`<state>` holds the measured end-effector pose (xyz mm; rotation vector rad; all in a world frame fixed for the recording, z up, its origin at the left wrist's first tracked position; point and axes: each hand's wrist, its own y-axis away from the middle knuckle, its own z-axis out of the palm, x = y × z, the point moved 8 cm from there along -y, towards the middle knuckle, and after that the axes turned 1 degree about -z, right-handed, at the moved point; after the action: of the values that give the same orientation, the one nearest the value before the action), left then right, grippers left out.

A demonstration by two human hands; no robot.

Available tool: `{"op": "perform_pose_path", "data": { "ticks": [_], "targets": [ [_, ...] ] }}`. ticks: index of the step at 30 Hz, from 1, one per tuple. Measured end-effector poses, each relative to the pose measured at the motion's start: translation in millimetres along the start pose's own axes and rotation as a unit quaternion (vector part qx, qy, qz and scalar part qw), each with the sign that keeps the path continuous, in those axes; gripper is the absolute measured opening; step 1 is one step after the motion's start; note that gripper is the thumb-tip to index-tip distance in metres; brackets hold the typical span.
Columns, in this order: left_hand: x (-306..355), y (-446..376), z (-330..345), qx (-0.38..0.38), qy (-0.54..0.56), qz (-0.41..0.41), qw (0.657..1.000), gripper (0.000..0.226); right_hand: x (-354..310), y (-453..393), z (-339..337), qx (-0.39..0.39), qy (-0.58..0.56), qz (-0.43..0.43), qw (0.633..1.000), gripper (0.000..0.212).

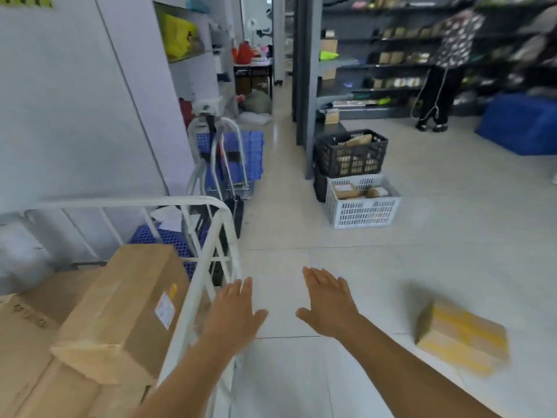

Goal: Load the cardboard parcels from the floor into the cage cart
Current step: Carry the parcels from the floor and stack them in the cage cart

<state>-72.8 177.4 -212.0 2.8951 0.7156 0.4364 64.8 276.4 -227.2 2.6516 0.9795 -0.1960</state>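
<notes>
The white cage cart [208,257] stands at the lower left with several cardboard parcels inside; the top one [126,306] is a long brown box with a white label. A parcel with yellow tape [462,337] lies on the floor tiles at the lower right, blurred. My left hand [233,312] is held flat with straight fingers just right of the cart's rail, holding nothing. My right hand [327,303] is spread flat over the floor, also holding nothing, well left of the yellow-taped parcel.
A black crate [351,153] sits on a white crate [363,202] beside a grey shelf post. A folded trolley with blue panels [229,155] leans by the left wall. A person [446,64] stands at the far shelves; a blue bag [521,123] lies at right.
</notes>
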Motion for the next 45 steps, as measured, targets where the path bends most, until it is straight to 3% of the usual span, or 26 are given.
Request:
{"op": "perform_pose_path", "data": {
  "ticks": [12, 22, 34, 45],
  "targets": [
    [279, -80, 105, -0.09, -0.045, 0.169, 0.98, 0.071, 305, 66, -1, 0.016, -0.029, 0.197, 0.98, 0.083],
    [456, -130, 183, -0.145, -0.046, 0.257, 0.954, 0.069, 498, 127, 7, 0.002, -0.079, 0.349, 0.934, 0.083],
    [568, -239, 284, -0.21, -0.14, 0.33, 0.91, 0.066, 636, 97, 27, -0.048, -0.086, 0.435, 0.895, 0.076],
    [620, -346, 391, -0.264, -0.172, 0.309, 0.897, 0.065, 756, 30, 89, -0.07, -0.127, 0.468, 0.872, 0.077]
  ]
}}
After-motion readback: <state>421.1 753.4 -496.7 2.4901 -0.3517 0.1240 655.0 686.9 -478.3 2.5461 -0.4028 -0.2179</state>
